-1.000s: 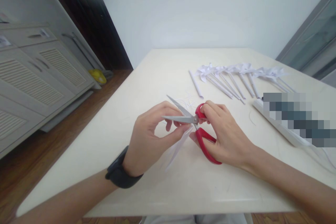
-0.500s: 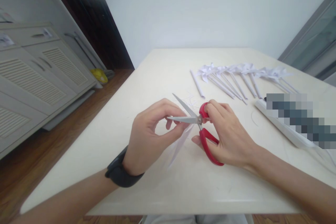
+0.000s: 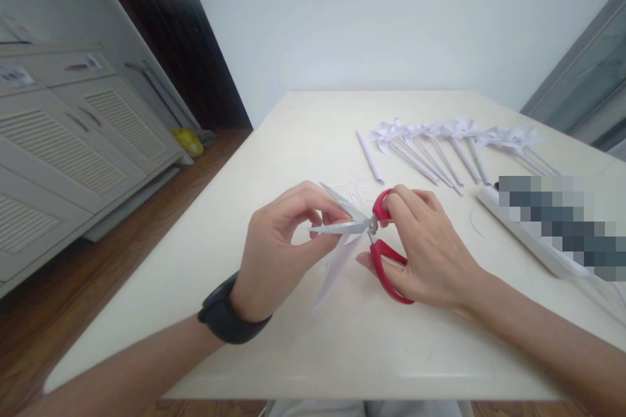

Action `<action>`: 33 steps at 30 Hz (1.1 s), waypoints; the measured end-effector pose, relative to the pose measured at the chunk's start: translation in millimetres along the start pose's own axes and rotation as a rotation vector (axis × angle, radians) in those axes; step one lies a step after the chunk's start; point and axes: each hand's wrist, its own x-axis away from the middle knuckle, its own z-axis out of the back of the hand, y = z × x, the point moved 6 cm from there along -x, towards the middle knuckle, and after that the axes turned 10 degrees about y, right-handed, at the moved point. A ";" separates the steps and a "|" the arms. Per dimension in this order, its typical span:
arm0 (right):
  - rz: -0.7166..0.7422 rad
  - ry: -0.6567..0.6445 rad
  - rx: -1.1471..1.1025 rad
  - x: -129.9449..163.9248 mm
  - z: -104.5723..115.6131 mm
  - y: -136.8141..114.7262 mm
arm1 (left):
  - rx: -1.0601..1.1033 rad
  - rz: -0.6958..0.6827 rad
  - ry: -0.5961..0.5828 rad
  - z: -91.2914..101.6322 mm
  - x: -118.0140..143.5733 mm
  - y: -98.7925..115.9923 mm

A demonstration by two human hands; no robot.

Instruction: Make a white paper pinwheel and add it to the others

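Paper strip point(image 3: 337, 267), white, narrow, sits at centre of the surface point(image 3: 303, 137), just above it, running down-left from the scissors point(image 3: 364, 229). Top end goes in between the blades, lower end trails toward me. My left hand point(image 3: 278, 251) has its fingers point(image 3: 317, 199) pinched together on the strip's upper part, thumb under, index curled over the top, right beside the blades. Dark watch point(image 3: 227, 319) on that wrist.

Scissors: red handles, grey blades pointing left, blades only slightly parted, narrow V, touching the strip. My right hand point(image 3: 430, 251) is clamped on the handles, thumb through the upper loop, other fingers wrapped through the lower loop. Both hands near each other, blades bridging the gap.

Thin paper slivers point(image 3: 355, 187) lie on the surface just behind the blades. Further back and right, a rolled paper stick point(image 3: 370, 158) lies alone, and beside it a row of white paper pinwheels point(image 3: 440, 143) on sticks, heads away from me, laid side by side, some overlapping. Right of the hands, a long white flat thing point(image 3: 518, 234), partly blurred out, can't tell what it is. One curled sliver near it.

Off the surface to the left: wooden floor point(image 3: 39, 313), white louvred cabinets point(image 3: 63, 156), a yellow object point(image 3: 187, 141) on the floor by the dark doorway.
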 end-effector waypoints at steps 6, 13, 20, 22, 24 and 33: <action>0.000 -0.005 0.022 0.1 -1.2 1.6 | 0.072 0.034 -0.026 -1.8 1.2 -3.2; 0.016 -0.007 0.006 1.5 -2.7 1.2 | 0.153 0.101 -0.069 -4.9 2.7 -7.5; 0.018 -0.002 0.003 1.7 -1.6 1.0 | 0.159 0.135 -0.072 -5.7 3.0 -7.6; 0.017 -0.007 0.003 1.7 -1.6 0.8 | 0.167 0.148 -0.072 -6.2 3.0 -7.9; 0.014 -0.013 0.011 1.6 -1.8 1.0 | 0.172 0.163 -0.069 -6.2 3.1 -8.7; 0.012 0.019 0.079 0.3 0.2 5.4 | 0.205 0.195 -0.030 -6.0 1.7 -12.4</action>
